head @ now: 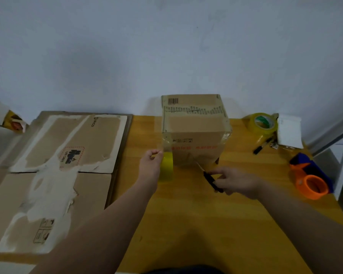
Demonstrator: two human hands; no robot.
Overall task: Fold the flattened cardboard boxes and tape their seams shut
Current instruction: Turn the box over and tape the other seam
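A folded cardboard box point(194, 131) stands upright at the back middle of the wooden table point(206, 224), clear tape across its top and front. My left hand point(150, 165) holds a yellow-tinted tape roll point(166, 167) just left of the box's lower front. A strip of tape runs from the roll to the box. My right hand point(236, 181) grips black-handled scissors point(210, 177), their blades pointing up-left at the tape near the box's base. Flattened cardboard boxes point(63, 171) with torn white patches lie stacked on the left.
Another tape roll point(262, 123) lies at the back right beside black markers point(262, 146) and a white paper pad point(289, 131). An orange and blue tape dispenser point(309, 178) sits near the right edge. A wall stands close behind the table.
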